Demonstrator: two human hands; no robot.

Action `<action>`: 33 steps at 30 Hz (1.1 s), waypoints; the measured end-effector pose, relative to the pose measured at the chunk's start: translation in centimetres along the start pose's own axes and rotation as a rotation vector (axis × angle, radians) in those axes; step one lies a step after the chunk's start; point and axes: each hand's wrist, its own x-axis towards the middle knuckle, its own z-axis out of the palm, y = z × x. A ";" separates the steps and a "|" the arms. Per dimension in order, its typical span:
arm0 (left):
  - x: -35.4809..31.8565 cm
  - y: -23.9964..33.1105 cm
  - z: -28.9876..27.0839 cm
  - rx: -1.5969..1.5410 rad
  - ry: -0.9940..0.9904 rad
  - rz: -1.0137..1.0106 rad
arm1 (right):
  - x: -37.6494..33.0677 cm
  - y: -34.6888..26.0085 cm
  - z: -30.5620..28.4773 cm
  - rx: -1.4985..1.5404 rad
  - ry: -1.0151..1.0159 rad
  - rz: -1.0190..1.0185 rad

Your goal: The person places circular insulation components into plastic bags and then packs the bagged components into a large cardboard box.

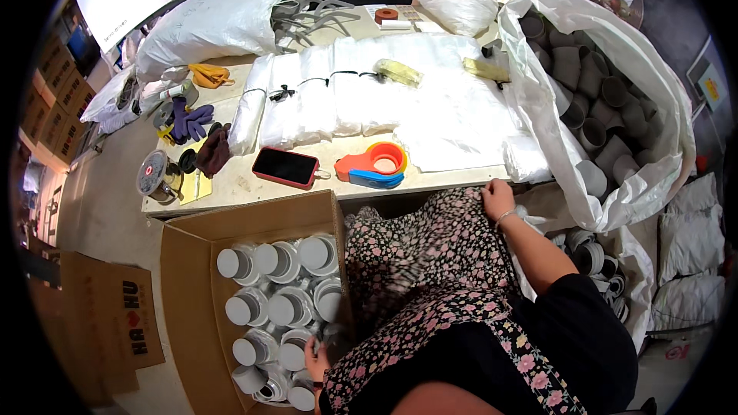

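Note:
Low in an open cardboard box (184, 292), my left hand (317, 360) reaches in along the right wall. Its fingers close on a grey pipe fitting in a clear bag (333, 334), partly hidden by the wall and my apron. Several bagged grey pipe fittings (287, 307) stand in rows in the box, their round ends up. My right hand (498, 198) is at the table's front edge, against my flowered apron (438, 238). Its fingers are curled, and whatever they may hold is hidden. Close by lies a roll of clear plastic bags (526, 157).
On the table (238, 184) lie stacked plastic bags (330, 100), a phone (286, 167), an orange-and-blue tape dispenser (373, 165) and purple gloves (191, 121). A large white sack of grey elbow fittings (592, 84) stands at right. Closed cartons (100, 323) are at left.

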 end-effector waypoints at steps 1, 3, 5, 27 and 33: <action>0.6 -2.7 -0.5 -0.104 -0.116 -0.141 | 0.1 -0.8 -1.0 -0.095 -0.105 0.034; 0.0 -1.1 0.5 -0.211 -0.150 -0.105 | 0.0 -1.2 -2.1 -0.142 -0.129 -0.036; -0.4 3.3 2.4 -0.304 -0.204 -0.075 | -0.7 -1.5 -2.5 -0.044 0.035 -0.234; 1.8 19.3 11.8 0.741 -0.180 0.445 | -3.2 2.6 -3.9 0.283 -0.092 -0.501; 0.4 23.4 13.0 0.650 -0.213 0.172 | -3.3 3.9 -3.0 0.373 -0.129 -0.526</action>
